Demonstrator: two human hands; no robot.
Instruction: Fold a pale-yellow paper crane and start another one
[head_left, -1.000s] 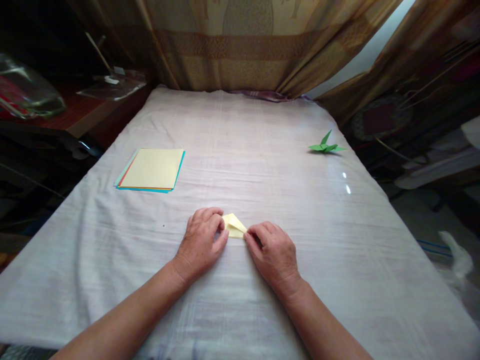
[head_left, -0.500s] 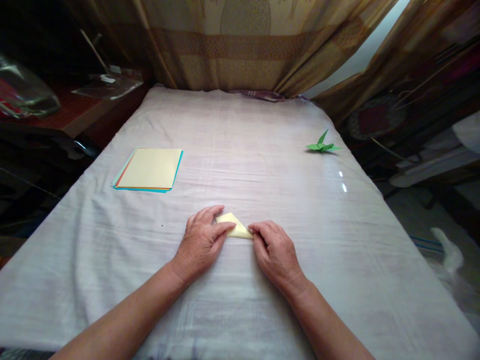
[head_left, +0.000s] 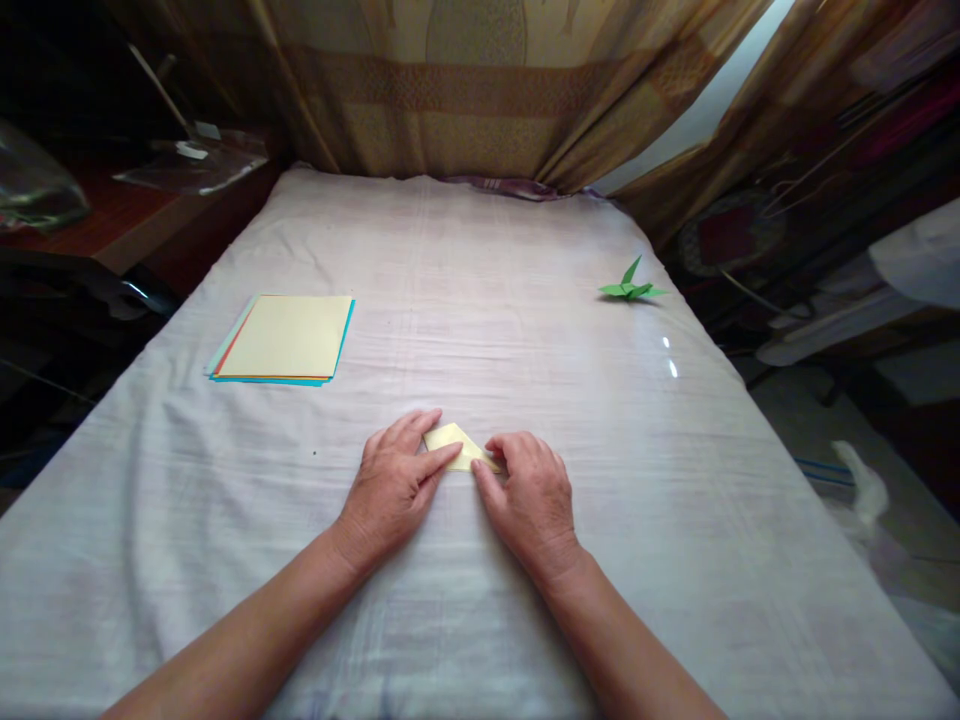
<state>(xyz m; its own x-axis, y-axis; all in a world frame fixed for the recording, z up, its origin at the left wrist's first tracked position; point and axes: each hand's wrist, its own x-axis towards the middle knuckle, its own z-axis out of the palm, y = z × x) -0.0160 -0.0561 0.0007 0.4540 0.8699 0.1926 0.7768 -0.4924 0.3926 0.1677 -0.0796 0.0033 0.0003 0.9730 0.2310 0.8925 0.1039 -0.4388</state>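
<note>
Paper (head_left: 450, 435), one folded yellow piece, lies touched by two hands (head_left: 390, 478) (head_left: 531, 488).

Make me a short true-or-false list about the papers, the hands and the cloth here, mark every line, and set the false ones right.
1. The left hand and the right hand are both at the folded pale yellow paper. True.
2. A green folded figure lies on the pale cloth. True.
3. The green folded figure is between the two hands. False: it lies apart from them, toward the far right.
4. The stack of sheets is on the left side of the cloth. True.
5. The top sheet of that stack is red. False: it is pale yellow, with other colours showing at the edges.
</note>
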